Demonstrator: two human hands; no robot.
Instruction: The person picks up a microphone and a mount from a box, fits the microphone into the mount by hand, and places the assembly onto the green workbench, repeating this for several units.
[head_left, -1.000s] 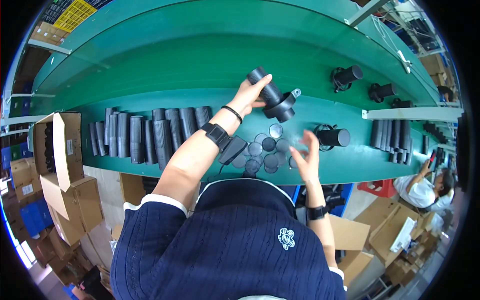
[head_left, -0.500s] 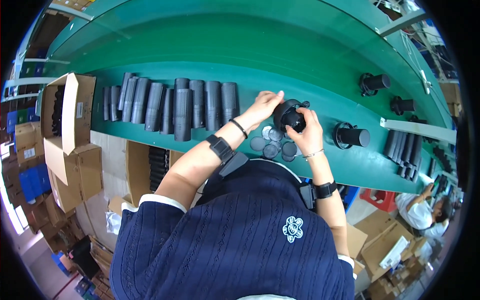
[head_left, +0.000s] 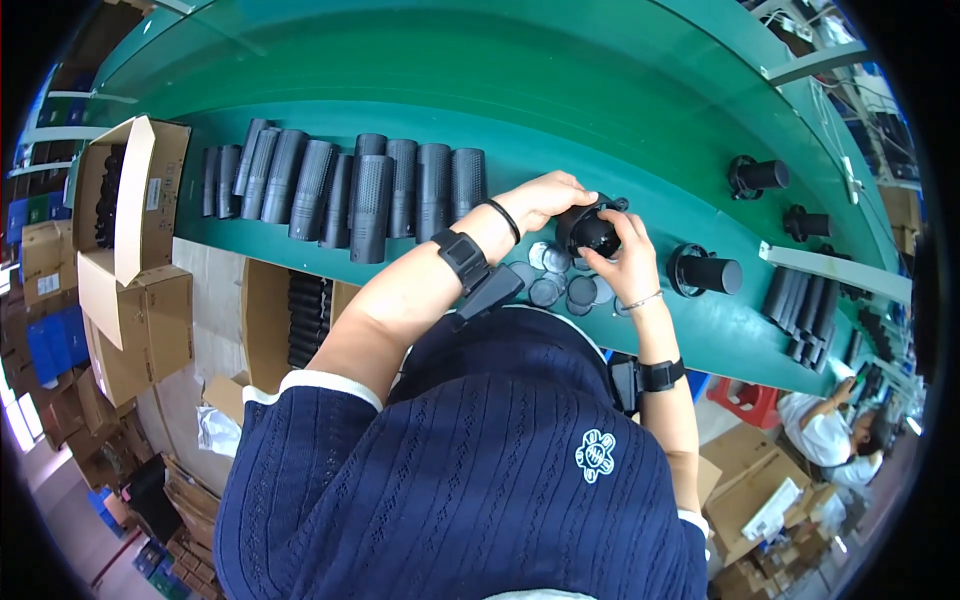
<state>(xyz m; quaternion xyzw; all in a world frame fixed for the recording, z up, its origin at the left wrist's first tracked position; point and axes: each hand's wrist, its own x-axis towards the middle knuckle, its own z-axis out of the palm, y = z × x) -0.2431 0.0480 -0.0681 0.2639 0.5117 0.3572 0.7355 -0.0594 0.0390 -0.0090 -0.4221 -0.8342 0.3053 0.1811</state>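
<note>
The right hand [head_left: 632, 255] curls its thumb and fingertips over the mouth of a black flared housing [head_left: 570, 228]; I cannot tell whether they pinch a loose part or only press the glossy dark face [head_left: 598, 238] set inside. The left hand [head_left: 550, 197] is closed about the housing's far left side, most of its fingers hidden. The housing sits between the two hands, over the bench, its mouth turned toward the wearer. If the right fingers push off-centre, the inner part could seat crooked; if the left grip is slack, the whole piece could twist. Bare fingertips could also smudge that face, and the thin bracelet [head_left: 640, 301] could scratch nearby surfaces.

Just below the hands lies a loose cluster of round discs [head_left: 545, 292], some overlapping. A dropped wrist could scatter them, perhaps over the near edge of the green bench [head_left: 690, 338]. The black module [head_left: 490, 296] strapped to the left forearm hangs close to them and could sweep them aside.

To the right, a flanged black cylinder [head_left: 712, 275] stands near enough for an outward elbow or wrist to knock. Leftward, the textured black tubes [head_left: 370, 210] crowd together; one bumped could topple or roll its neighbours.
</note>
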